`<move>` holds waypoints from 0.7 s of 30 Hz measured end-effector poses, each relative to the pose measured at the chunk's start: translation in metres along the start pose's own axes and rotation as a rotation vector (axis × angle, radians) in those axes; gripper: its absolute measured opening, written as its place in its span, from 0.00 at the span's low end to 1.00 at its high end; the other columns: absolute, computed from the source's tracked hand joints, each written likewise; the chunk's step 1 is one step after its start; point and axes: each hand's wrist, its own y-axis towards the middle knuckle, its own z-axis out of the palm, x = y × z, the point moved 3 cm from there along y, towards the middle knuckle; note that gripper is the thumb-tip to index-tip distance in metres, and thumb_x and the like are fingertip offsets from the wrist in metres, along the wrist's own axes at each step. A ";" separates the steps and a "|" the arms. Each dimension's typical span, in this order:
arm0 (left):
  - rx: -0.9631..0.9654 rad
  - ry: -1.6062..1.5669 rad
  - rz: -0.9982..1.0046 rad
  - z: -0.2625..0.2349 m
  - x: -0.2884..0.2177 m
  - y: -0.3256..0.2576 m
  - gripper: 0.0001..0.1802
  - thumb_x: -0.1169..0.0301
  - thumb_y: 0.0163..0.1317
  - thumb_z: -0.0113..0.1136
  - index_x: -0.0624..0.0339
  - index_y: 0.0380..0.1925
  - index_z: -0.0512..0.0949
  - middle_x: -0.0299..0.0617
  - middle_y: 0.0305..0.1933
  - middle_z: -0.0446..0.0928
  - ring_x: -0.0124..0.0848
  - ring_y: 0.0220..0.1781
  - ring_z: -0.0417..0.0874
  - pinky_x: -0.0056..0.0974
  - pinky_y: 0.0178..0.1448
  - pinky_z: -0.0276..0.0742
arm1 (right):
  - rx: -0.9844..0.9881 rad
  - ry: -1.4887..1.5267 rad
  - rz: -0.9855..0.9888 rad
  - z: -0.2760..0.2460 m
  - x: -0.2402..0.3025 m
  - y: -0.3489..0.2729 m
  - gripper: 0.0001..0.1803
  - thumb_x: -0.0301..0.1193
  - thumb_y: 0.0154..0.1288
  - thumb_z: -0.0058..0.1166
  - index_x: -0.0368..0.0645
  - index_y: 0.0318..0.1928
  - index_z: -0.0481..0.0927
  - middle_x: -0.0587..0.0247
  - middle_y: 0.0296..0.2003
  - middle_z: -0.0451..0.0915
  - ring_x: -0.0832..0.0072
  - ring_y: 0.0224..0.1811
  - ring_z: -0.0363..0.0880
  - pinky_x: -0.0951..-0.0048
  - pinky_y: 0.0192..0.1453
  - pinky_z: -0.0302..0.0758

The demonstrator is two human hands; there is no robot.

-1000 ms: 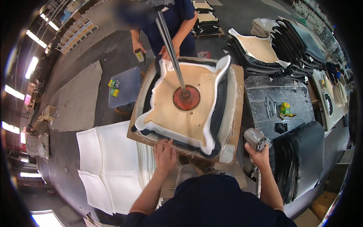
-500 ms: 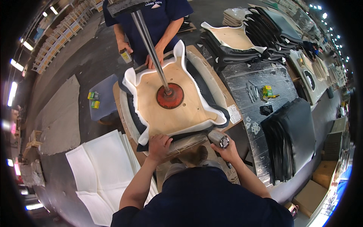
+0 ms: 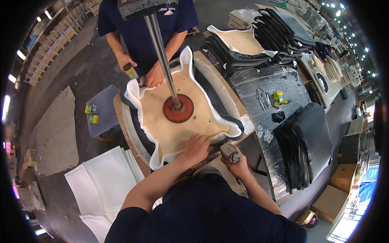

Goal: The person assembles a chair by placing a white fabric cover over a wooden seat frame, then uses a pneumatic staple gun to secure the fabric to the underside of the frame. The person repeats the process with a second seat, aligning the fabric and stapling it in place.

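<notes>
Wooden panel (image 3: 172, 133): beneath the red disc (image 3: 179, 116), rimmed with white padding (image 3: 187, 60)
Left hand (image 3: 197, 149): on the panel's edge, nearside of the disc, grip cannot be told
Right hand (image 3: 241, 166): wrapped around a grey tool (image 3: 229, 152), nearside-right of the disc

Bare forearms reach in from the near side below dark short sleeves (image 3: 129, 220). The left forearm (image 3: 156, 178) slants far and rightward, its left grip (image 3: 196, 150) back-up with fingers bent. The right forearm (image 3: 261, 194) angles far and leftward, its right grip (image 3: 241, 166) curled closed, slightly nearer than the left and apart from it.
</notes>
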 end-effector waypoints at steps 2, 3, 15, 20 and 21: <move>0.000 0.011 0.005 0.004 0.004 0.008 0.08 0.63 0.67 0.71 0.55 0.39 0.88 0.46 0.41 0.85 0.49 0.53 0.85 0.54 0.60 0.77 | 0.044 -0.023 0.053 -0.002 -0.004 0.002 0.35 0.29 0.67 0.76 0.39 0.72 0.78 0.56 0.50 0.91 0.76 0.44 0.89 0.69 0.50 0.86; -0.012 0.012 0.000 0.005 0.005 0.009 0.09 0.63 0.67 0.72 0.55 0.38 0.88 0.45 0.41 0.85 0.49 0.52 0.85 0.54 0.60 0.77 | 0.069 -0.035 0.078 -0.003 -0.005 0.003 0.35 0.29 0.68 0.75 0.39 0.73 0.77 0.56 0.49 0.91 0.77 0.41 0.89 0.69 0.46 0.86; -0.009 -0.051 -0.252 0.013 0.019 0.013 0.13 0.58 0.69 0.69 0.54 0.33 0.90 0.42 0.41 0.89 0.48 0.56 0.81 0.57 0.62 0.69 | 0.257 0.136 0.294 -0.011 0.008 0.021 0.29 0.35 0.70 0.76 0.37 0.65 0.83 0.62 0.40 0.91 0.78 0.27 0.87 0.72 0.31 0.83; -0.117 -0.068 -0.312 0.020 0.025 0.011 0.13 0.58 0.68 0.69 0.54 0.32 0.91 0.43 0.41 0.87 0.47 0.59 0.80 0.56 0.63 0.67 | 0.298 0.091 0.449 -0.008 0.026 0.056 0.23 0.36 0.71 0.75 0.34 0.58 0.86 0.64 0.37 0.89 0.77 0.25 0.86 0.72 0.27 0.79; -0.129 -0.083 -0.325 0.023 0.026 0.011 0.13 0.58 0.68 0.69 0.54 0.32 0.91 0.43 0.41 0.87 0.47 0.59 0.80 0.56 0.63 0.67 | 0.300 0.074 0.449 -0.005 0.032 0.064 0.23 0.37 0.72 0.75 0.34 0.58 0.86 0.64 0.37 0.88 0.77 0.24 0.86 0.72 0.26 0.78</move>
